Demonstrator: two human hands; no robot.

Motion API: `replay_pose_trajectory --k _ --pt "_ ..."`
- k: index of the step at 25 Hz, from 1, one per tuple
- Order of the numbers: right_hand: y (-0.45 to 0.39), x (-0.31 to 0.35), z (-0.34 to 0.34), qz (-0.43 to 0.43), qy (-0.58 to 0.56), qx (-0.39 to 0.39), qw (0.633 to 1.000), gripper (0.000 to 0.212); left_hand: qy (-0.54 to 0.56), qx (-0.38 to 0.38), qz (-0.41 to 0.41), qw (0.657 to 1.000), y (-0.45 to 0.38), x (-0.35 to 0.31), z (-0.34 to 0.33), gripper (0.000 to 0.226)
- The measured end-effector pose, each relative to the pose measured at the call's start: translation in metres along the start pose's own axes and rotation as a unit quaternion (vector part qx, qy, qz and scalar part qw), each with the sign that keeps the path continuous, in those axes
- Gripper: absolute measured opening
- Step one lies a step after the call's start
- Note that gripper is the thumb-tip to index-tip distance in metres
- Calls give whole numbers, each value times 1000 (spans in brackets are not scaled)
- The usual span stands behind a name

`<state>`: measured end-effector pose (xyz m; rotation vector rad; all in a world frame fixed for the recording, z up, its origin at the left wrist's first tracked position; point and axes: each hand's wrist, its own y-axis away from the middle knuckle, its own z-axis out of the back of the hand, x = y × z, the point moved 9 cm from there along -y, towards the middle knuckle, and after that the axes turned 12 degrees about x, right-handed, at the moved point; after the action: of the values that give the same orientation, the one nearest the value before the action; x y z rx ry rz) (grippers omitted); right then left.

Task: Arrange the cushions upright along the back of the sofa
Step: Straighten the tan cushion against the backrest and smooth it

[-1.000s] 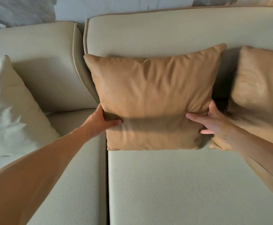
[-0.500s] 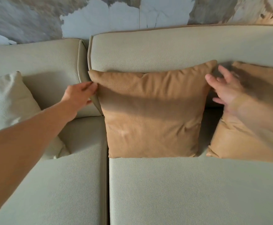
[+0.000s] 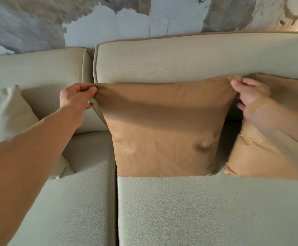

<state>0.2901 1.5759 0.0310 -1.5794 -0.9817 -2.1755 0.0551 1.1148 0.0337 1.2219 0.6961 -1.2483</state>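
A tan leather cushion (image 3: 164, 132) stands upright against the cream sofa back (image 3: 162, 61), its lower edge on the seat. My left hand (image 3: 75, 97) pinches its top left corner. My right hand (image 3: 249, 96) grips its top right corner. A second tan cushion (image 3: 261, 157) leans against the back on the right, partly behind my right forearm. A cream cushion (image 3: 4, 118) rests at the far left, partly hidden by my left arm.
The sofa seat (image 3: 197, 210) stretches toward me in two sections split by a seam (image 3: 115, 201). A marbled grey and white wall (image 3: 109, 20) rises behind the sofa back.
Both hands have moved from the cushion's lower sides up to its top corners and closed on them. The view has tilted up, showing more wall.
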Motion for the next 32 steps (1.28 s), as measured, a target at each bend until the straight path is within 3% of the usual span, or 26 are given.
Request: replay_pose_trajectory --k 2,5,8,10,13,15,19,23,27,32 --pt "-2 -3 0 0 -11 -27 1000 42 34 -45 13 998 5 9 6 13" --pt "-9 -5 2 1 10 -32 999 44 41 -48 17 998 6 10 3 10" --pt "-6 -9 2 20 56 12 998 44 58 23 6 998 9 14 -11 9" --pt "5 -36 1 -11 57 56 997 45 75 64 38 994 17 43 -19 18" --pt "31 -129 6 -129 50 98 986 41 -42 91 110 989 42 127 -23 32" --pt "51 -197 5 -175 130 148 965 36 -107 130 168 971 65 193 -36 41" --pt "65 -268 -3 -157 352 188 903 47 -252 244 185 918 87 288 -65 49" --pt "50 -273 0 -113 468 177 859 38 -420 231 121 869 79 298 -75 28" --pt "38 -282 1 -79 500 187 842 31 -456 203 87 862 69 293 -72 7" --pt "27 -264 22 -52 566 107 816 20 -515 172 74 836 63 286 -52 18"
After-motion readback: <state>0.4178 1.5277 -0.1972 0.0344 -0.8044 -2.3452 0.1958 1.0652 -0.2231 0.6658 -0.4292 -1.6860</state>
